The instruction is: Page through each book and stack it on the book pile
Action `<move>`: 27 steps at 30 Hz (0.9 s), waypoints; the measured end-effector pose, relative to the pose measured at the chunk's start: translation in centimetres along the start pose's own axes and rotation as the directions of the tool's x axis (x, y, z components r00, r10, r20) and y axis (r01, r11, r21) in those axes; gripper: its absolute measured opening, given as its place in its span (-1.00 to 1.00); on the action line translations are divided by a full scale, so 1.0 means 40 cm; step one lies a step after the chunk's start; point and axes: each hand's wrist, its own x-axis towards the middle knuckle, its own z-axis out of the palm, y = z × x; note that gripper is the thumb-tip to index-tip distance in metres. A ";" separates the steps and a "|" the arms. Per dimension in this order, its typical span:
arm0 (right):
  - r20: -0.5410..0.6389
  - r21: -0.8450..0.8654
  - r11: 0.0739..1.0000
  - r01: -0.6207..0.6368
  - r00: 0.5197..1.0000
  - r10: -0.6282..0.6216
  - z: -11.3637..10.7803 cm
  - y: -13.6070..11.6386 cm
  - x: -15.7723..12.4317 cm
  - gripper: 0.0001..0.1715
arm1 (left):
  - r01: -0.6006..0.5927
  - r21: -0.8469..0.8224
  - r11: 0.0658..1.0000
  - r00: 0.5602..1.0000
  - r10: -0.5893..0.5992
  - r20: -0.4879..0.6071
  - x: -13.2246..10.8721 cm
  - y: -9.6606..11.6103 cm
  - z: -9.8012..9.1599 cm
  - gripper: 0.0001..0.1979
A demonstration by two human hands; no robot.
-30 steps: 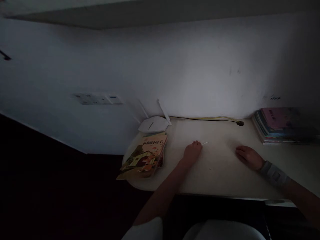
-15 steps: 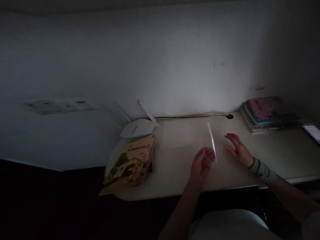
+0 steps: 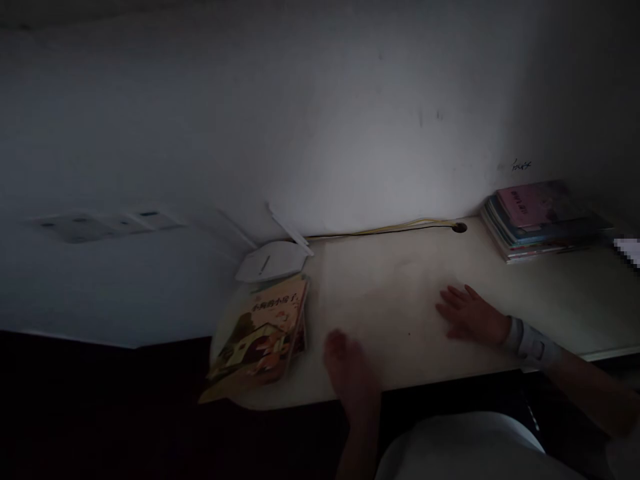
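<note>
My left hand (image 3: 352,370) is over the front edge of the white desk (image 3: 380,293), a little right of the picture books (image 3: 265,333). Motion smears its fingers, so whether anything is in them does not show. My right hand (image 3: 473,317), with a grey band on the wrist, hovers over or rests on the desk's right half, fingers spread and nothing in them. The top book, lying on at least one other, has a house on its cover.
A white router (image 3: 273,260) with antennas stands behind the books. Cables (image 3: 370,232) run along the wall to a round hole (image 3: 459,227). At the back right lies a stack of books (image 3: 540,220). A socket panel (image 3: 105,225) is on the left wall.
My left hand has moved left and towards me, nearer the books. The clear, shiny plastic piece it held is no longer visible. My right hand has dropped slightly, its fingers more spread.
</note>
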 end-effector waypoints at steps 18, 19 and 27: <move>-0.259 0.854 0.519 0.016 0.880 0.398 0.036 -0.093 -0.043 -0.35 | -0.629 0.741 0.237 0.777 0.209 0.593 0.008 0.079 0.212 -0.35; -0.256 0.891 0.453 0.025 0.852 0.456 0.037 -0.107 -0.039 -0.38 | -0.622 0.746 0.236 0.783 0.210 0.586 0.006 0.082 0.217 -0.35; -0.305 0.849 0.528 -0.024 0.794 0.526 -0.004 -0.064 -0.043 -0.62 | -0.675 0.707 0.211 0.736 0.254 0.628 0.010 0.066 0.213 -0.43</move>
